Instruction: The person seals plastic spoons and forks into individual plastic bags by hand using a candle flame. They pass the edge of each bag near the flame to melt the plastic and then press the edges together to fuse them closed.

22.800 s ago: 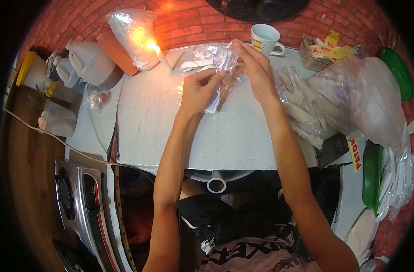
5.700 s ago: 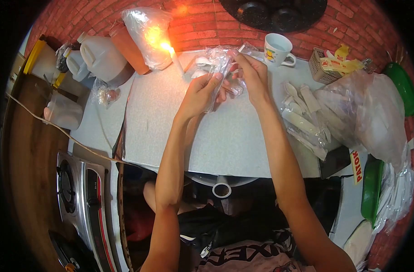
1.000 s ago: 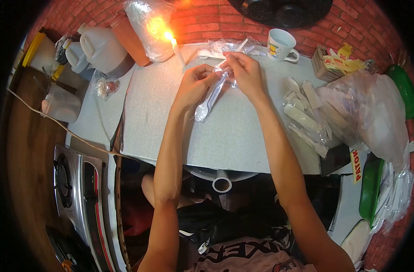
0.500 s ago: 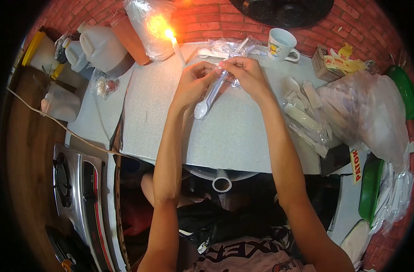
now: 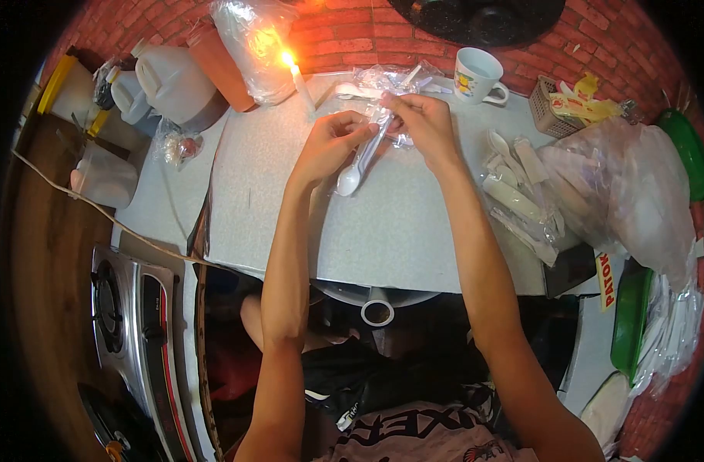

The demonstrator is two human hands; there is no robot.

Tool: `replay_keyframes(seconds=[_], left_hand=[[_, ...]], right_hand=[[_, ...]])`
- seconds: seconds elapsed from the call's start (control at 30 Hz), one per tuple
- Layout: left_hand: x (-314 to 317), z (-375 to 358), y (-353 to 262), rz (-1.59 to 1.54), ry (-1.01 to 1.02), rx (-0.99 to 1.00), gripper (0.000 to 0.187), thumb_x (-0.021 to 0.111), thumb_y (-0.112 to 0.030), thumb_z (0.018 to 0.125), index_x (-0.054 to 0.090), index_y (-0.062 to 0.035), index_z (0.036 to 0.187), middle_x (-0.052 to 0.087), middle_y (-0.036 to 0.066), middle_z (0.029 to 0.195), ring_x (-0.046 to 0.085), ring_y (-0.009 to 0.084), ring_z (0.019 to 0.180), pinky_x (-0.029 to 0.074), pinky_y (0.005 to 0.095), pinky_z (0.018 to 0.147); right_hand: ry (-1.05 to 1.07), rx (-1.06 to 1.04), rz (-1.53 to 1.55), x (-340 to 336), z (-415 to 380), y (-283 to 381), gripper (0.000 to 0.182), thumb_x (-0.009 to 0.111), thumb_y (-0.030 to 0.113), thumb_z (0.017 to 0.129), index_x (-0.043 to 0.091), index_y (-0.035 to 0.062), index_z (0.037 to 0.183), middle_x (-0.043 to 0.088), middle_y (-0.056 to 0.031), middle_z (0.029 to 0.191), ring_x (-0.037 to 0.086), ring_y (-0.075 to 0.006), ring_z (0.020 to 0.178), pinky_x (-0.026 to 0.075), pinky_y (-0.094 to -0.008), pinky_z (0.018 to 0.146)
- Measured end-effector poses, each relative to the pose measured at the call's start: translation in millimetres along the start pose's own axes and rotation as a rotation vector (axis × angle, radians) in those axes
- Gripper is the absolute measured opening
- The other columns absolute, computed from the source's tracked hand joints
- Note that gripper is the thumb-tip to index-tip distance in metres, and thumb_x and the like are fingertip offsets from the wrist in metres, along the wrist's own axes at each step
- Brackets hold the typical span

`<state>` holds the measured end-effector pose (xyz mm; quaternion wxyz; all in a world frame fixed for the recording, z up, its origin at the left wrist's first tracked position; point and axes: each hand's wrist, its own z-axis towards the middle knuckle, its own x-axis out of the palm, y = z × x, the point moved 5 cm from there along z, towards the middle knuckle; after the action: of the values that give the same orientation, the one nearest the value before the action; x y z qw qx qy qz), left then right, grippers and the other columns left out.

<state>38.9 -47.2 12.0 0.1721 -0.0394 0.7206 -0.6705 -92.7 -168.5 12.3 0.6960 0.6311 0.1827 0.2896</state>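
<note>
A white plastic spoon (image 5: 350, 180) in a clear wrapper slants over the table, its bowl pointing down toward me. My left hand (image 5: 333, 145) is closed on the left side of the wrapped handle, thumb and fingers pinching. Higher up, at the wrapper's top end, my right hand (image 5: 425, 127) is closed in a pinch too. Just left of the hands, a lit candle (image 5: 302, 86) stands upright with a flame. Behind my fingers lie more white spoons and clear wrappers (image 5: 383, 78), partly hidden.
A floral mug (image 5: 478, 77) stands at the back right, near a small basket (image 5: 548, 108). Wrapped utensils (image 5: 514, 192) and a large plastic bag (image 5: 637, 185) lie on the right. Jugs (image 5: 175, 85) stand at the back left; a gas stove (image 5: 136, 331) is lower left.
My right hand has shifted slightly up and right along the wrapper, away from my left hand. The spoon's bowl has moved a little up and right.
</note>
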Motion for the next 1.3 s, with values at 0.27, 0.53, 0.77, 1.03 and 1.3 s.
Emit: replay_keyframes(seconds=[0.27, 0.53, 0.77, 1.03, 1.3], left_hand=[[-2, 0, -2, 0.033, -0.069, 0.012, 0.021, 0.071, -0.028, 0.098, 0.072, -0.0078, 0.102, 0.061, -0.006, 0.074, 0.044, 0.0019, 0.060, 0.029, 0.0205, 0.051], [1, 0, -3, -0.008, -0.075, 0.076, 0.018, 0.069, -0.023, 0.099, 0.072, -0.0056, 0.104, 0.063, -0.005, 0.076, 0.043, 0.0017, 0.059, 0.030, 0.0216, 0.051], [3, 2, -2, 0.043, -0.033, 0.116, 0.019, 0.070, -0.024, 0.098, 0.072, -0.0058, 0.105, 0.062, -0.005, 0.076, 0.043, 0.0019, 0.058, 0.030, 0.0216, 0.051], [7, -4, -6, 0.125, 0.070, 0.021, 0.024, 0.069, -0.022, 0.098, 0.072, 0.0012, 0.102, 0.068, 0.000, 0.082, 0.055, 0.0063, 0.068, 0.044, 0.0244, 0.060], [10, -3, -3, -0.082, 0.149, 0.006, 0.023, 0.064, -0.019, 0.101, 0.068, 0.0025, 0.107, 0.073, 0.007, 0.086, 0.066, 0.0109, 0.072, 0.055, 0.0259, 0.063]], right_hand=[[0.085, 0.027, 0.063, 0, 5, -9, 0.030, 0.073, 0.025, 0.097, 0.074, -0.0051, 0.091, 0.067, -0.0034, 0.074, 0.062, -0.0084, 0.066, 0.053, -0.0232, 0.061], [-0.124, -0.188, -0.363, 3, -3, 4, 0.029, 0.070, 0.026, 0.099, 0.073, -0.0027, 0.094, 0.067, -0.0020, 0.078, 0.060, -0.0077, 0.069, 0.050, -0.0241, 0.062], [0.009, -0.124, -0.109, 8, 0, -1, 0.023, 0.074, 0.020, 0.094, 0.075, -0.0034, 0.092, 0.071, -0.0045, 0.076, 0.061, -0.0081, 0.069, 0.049, -0.0267, 0.060], [0.021, -0.098, -0.143, 6, 1, -2, 0.023, 0.075, 0.021, 0.094, 0.076, -0.0026, 0.094, 0.069, -0.0028, 0.076, 0.058, -0.0066, 0.066, 0.048, -0.0242, 0.056], [-0.041, -0.003, 0.095, 0, -1, 4, 0.026, 0.072, 0.023, 0.096, 0.075, -0.0018, 0.089, 0.064, -0.0003, 0.072, 0.056, -0.0055, 0.063, 0.047, -0.0237, 0.054]])
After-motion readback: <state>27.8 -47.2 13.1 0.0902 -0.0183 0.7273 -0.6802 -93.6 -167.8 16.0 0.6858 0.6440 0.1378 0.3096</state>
